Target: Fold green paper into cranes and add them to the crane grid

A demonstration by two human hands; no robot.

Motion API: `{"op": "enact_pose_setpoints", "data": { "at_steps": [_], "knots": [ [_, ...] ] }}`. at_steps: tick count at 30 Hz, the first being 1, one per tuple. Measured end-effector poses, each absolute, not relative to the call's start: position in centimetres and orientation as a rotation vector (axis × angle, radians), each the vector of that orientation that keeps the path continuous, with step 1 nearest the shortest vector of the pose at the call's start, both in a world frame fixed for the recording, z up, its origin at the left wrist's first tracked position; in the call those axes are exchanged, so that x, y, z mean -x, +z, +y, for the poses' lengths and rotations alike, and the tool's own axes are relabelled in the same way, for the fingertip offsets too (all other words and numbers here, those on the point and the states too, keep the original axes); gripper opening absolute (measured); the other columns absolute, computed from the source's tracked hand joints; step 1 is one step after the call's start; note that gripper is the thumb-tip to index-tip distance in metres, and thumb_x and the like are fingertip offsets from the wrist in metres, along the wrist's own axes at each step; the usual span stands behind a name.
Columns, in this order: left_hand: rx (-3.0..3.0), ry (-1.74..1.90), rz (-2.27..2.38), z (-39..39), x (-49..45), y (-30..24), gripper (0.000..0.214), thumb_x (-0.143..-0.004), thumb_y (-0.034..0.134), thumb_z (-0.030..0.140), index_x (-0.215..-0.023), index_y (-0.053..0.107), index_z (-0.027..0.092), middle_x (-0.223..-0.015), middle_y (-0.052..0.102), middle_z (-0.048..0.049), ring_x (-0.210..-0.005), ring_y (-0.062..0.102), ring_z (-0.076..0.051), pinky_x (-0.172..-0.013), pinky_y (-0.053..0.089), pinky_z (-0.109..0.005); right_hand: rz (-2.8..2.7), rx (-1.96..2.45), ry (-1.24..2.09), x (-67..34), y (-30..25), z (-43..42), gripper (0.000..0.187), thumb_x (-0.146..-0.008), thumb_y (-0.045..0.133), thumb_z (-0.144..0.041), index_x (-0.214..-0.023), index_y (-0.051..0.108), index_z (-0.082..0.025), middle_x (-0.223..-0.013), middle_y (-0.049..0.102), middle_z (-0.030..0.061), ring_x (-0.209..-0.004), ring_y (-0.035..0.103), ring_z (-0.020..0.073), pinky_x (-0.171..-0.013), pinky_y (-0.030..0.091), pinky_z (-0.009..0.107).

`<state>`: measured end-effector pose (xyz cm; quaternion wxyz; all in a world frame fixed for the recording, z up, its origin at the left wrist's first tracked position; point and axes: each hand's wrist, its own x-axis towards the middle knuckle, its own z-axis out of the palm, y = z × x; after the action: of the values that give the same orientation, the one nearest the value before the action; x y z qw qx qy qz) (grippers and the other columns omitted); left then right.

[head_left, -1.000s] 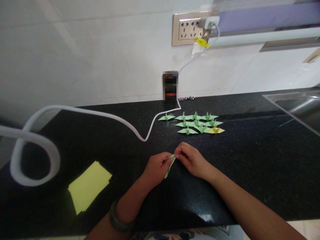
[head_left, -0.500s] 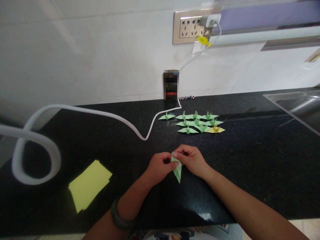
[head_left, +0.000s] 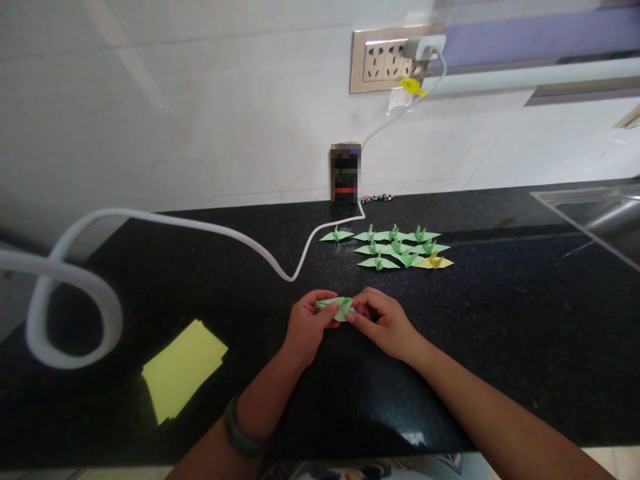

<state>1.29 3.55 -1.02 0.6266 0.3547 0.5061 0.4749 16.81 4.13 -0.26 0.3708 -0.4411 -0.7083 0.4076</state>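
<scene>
Between my two hands is a piece of folded green paper point(head_left: 340, 308), held above the dark counter. My left hand point(head_left: 309, 328) pinches its left part, with the thumb lying over the top. At its right end, my right hand point(head_left: 383, 321) grips with thumb and fingertips. Part of the paper is hidden by my fingers. Beyond my hands stand several green paper cranes point(head_left: 379, 263) in rows, with one yellow paper crane point(head_left: 435, 261) at the front right of the group.
A stack of yellow paper sheets point(head_left: 185, 370) lies on the black counter point(head_left: 240, 413) at left. A white cable point(head_left: 220, 230) loops across the left side. A blurred-out phone-like object point(head_left: 345, 173) leans on the wall below a socket panel point(head_left: 383, 61). A sink point(head_left: 600, 213) is at right.
The folded green paper has turned from upright, pointing toward me, to lying crosswise between my hands. My left hand has shifted slightly left and my right fingers now hold the paper's right end.
</scene>
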Motion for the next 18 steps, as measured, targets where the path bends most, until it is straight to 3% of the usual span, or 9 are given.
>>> {"op": "enact_pose_setpoints", "data": {
  "at_steps": [3,8,11,15,18],
  "knots": [
    [-0.834,1.055,1.190,3.42,-1.47,-1.25,0.026,-0.060,0.063,0.031,-0.076,0.053,0.013,-0.064,0.056,0.0004,-0.053,0.053,-0.008,-0.048,0.045,-0.020,-1.824,1.127,0.994,-16.87,-0.16,4.29,0.013,-0.073,0.053,-0.030,-0.079,0.059,-0.019,-0.071,0.050,0.0018,-0.057,0.045,0.0095,-0.051,0.037,0.022],
    [-0.867,1.140,1.237,3.41,-1.64,-1.46,0.024,-0.060,0.064,0.031,-0.070,0.051,0.014,-0.059,0.054,0.0035,-0.051,0.051,-0.007,-0.047,0.043,-0.018,-1.918,1.097,0.880,-16.86,-0.02,4.18,0.021,-0.064,0.062,-0.031,-0.081,0.058,-0.019,-0.073,0.053,0.0027,-0.067,0.047,0.0137,-0.059,0.039,0.026],
    [-0.867,1.156,1.246,3.43,-1.71,-1.47,0.023,-0.060,0.064,0.030,-0.070,0.051,0.014,-0.060,0.055,0.0037,-0.052,0.052,-0.007,-0.050,0.043,-0.019,-1.914,1.130,0.815,-16.67,-0.28,4.13,0.008,-0.070,0.056,-0.026,-0.073,0.056,-0.019,-0.070,0.052,0.0024,-0.067,0.047,0.0139,-0.062,0.038,0.027],
    [-0.831,1.109,1.194,3.36,-1.79,-1.16,0.030,-0.058,0.066,0.027,-0.080,0.050,0.016,-0.059,0.057,0.0038,-0.049,0.053,-0.007,-0.048,0.041,-0.018,-1.833,1.190,0.798,-16.74,-0.63,4.34,0.015,-0.076,0.049,-0.024,-0.062,0.051,-0.018,-0.062,0.047,0.0006,-0.060,0.045,0.0122,-0.057,0.037,0.026],
    [-0.807,1.014,1.087,3.22,-1.91,-0.73,0.043,-0.059,0.065,0.029,-0.097,0.047,0.018,-0.063,0.059,0.0025,-0.049,0.056,-0.011,-0.046,0.042,-0.022,-1.805,1.165,0.870,-16.91,-0.61,4.48,0.013,-0.077,0.048,-0.025,-0.067,0.054,-0.018,-0.064,0.049,0.0010,-0.060,0.046,0.0119,-0.056,0.038,0.025]
  ]
}}
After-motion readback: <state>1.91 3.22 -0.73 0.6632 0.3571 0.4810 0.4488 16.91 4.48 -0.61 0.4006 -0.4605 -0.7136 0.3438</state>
